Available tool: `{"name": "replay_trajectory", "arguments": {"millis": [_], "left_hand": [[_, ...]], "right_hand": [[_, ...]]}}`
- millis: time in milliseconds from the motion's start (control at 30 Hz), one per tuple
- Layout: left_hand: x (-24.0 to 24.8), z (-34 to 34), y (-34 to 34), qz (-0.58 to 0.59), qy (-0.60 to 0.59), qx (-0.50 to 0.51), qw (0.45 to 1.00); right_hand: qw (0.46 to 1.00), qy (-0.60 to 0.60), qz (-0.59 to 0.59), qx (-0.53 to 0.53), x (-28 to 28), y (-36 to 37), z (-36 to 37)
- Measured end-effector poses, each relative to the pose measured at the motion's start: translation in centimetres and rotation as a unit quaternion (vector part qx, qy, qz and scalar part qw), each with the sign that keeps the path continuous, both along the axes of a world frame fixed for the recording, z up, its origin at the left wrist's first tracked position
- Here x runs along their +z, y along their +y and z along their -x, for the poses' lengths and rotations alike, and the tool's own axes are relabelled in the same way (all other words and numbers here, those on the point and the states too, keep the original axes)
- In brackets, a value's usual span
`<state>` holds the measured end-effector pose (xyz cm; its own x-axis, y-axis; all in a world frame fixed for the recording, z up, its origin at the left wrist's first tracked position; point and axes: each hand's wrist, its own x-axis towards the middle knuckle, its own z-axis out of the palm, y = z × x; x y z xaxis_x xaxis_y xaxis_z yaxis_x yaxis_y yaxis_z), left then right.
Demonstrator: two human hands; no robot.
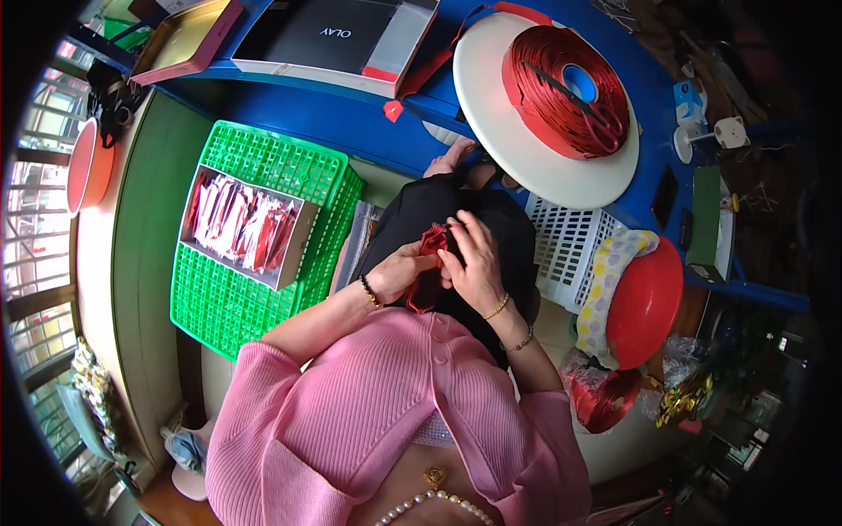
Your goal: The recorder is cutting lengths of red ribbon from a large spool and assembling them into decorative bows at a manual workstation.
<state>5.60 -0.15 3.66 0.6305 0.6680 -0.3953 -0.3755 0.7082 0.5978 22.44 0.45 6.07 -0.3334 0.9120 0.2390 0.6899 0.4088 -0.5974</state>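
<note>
Over my black-clad lap, my left hand (395, 273) is closed on a piece of folded red ribbon (424, 296), thumb and fingers pinching it near its upper end. My right hand (474, 267) meets it from the other side, its thumb and lower fingers closed against the ribbon and its upper fingers bent over the top. The grip of the fingertips is partly hidden. Ahead and to the right, a big roll of red ribbon (544, 114) with a blue core lies on a round white board (482, 96). Dark-bladed scissors (603, 131) with red handles rest on the roll.
At left, an open box (303, 241) of red-and-clear packets stands on a green plastic crate (206, 302). A white basket (561, 250), a red basin (653, 302) and a wrapped red roll (605, 399) are at right. Ahead, a blue table (351, 118) bears a black-and-white box (307, 44).
</note>
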Motion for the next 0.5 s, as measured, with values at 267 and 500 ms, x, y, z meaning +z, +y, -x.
{"name": "replay_trajectory", "arguments": {"millis": [267, 500], "left_hand": [[0.7, -0.4, 0.2, 0.049, -0.043, -0.046, 0.997], [1.0, 0.7, 1.4, 0.023, 0.002, -0.037, 0.999]], "right_hand": [[0.988, -0.082, -0.093, 0.091, 3.0, 2.4, 0.1], [0.987, -0.037, -0.077, 0.139, 2.1, 3.9, 0.5]]}}
